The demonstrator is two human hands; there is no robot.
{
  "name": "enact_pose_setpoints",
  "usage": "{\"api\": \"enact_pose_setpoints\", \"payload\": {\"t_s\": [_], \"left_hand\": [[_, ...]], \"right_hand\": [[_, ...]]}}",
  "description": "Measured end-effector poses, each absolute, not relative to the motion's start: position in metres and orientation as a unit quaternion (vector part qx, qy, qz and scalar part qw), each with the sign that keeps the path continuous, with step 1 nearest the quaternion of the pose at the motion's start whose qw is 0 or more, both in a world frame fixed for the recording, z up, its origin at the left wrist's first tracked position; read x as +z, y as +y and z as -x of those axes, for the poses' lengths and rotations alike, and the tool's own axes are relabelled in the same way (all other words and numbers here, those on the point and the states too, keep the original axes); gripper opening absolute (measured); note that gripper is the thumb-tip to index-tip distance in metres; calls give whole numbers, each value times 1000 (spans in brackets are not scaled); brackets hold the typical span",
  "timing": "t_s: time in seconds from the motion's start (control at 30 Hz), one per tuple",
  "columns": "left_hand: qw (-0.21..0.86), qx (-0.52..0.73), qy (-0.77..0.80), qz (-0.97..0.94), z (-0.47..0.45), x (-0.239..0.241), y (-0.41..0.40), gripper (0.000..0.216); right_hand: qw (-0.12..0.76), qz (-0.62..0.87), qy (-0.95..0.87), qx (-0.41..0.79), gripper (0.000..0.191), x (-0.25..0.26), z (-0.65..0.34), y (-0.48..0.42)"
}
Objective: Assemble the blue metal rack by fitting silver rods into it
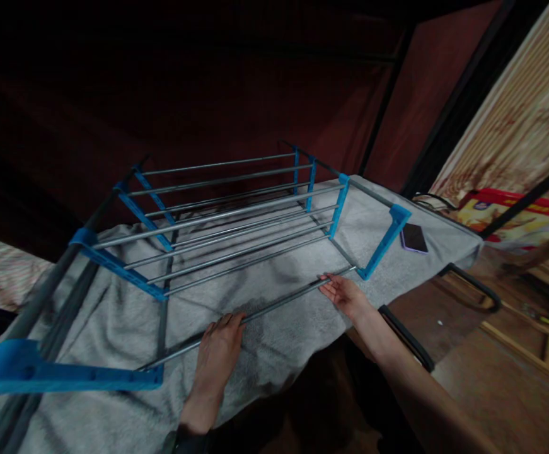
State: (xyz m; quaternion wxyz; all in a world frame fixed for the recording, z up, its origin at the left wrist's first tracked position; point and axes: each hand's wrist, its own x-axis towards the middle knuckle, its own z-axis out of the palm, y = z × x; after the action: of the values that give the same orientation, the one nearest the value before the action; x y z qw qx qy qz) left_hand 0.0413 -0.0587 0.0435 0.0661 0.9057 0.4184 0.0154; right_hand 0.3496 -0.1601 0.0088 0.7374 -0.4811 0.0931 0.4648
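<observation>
Stretching between the near blue plastic brackets [75,376] over grey fleecy cloth [274,356], a thin grey metal rod [278,303] is gripped by the left hand [221,343] and pinched by the right hand [344,295]. Farther blue brackets [339,208] are already joined by several rods [217,216]; more seem needed on the near pair.

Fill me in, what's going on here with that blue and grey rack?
A person is holding the front metal rod of the rack with both bare hands: the left-hand grip is nearer its middle, the right-hand grip nearer its right end. The rod runs low between two blue brackets; I can't tell whether its ends are fully seated. Behind it, more rods already span the other brackets. The rack stands on a grey cloth, with a phone lying to the right.
</observation>
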Motion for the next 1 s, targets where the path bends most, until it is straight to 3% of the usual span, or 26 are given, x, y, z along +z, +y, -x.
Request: {"api": "enact_pose_setpoints", "payload": {"t_s": [0.47,1.0], "left_hand": [[79,43,417,-905,-57,46,-60,36],[39,-32,406,-913,-80,38,-44,47]], "right_hand": [[757,421,90,492,10,21,-355,-159],[766,417,105,477,10,17,-360,-161]]}}
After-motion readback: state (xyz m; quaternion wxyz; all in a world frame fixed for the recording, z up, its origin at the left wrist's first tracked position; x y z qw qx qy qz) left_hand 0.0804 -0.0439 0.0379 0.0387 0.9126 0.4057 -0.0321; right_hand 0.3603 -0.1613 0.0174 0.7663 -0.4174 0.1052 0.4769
